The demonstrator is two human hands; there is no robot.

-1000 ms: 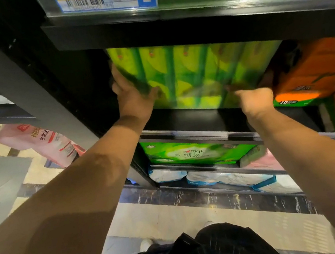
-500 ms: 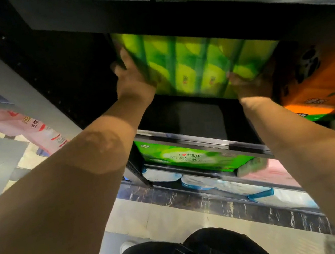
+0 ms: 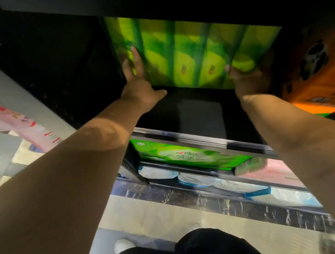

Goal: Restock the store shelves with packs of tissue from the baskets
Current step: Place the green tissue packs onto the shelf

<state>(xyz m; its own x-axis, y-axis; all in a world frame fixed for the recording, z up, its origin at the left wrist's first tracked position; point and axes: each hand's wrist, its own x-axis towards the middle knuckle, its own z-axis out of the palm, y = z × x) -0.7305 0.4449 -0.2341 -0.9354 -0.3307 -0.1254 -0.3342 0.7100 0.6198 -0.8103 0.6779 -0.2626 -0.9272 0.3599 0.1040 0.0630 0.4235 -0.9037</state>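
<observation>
Green tissue pack (image 3: 196, 55): upper centre, sits deeper on shelf (image 3: 199, 108) than 1 second ago; placement judged nearly complete. Left hand (image 3: 140, 87): fingers straight, pressing its left end. Right hand (image 3: 247, 82): at lower right corner, finger state cannot be told.

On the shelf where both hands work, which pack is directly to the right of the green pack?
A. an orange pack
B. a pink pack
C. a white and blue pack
A: the orange pack stands just right of the green pack on that level; the other colours show only lower down or off to the left.
</observation>
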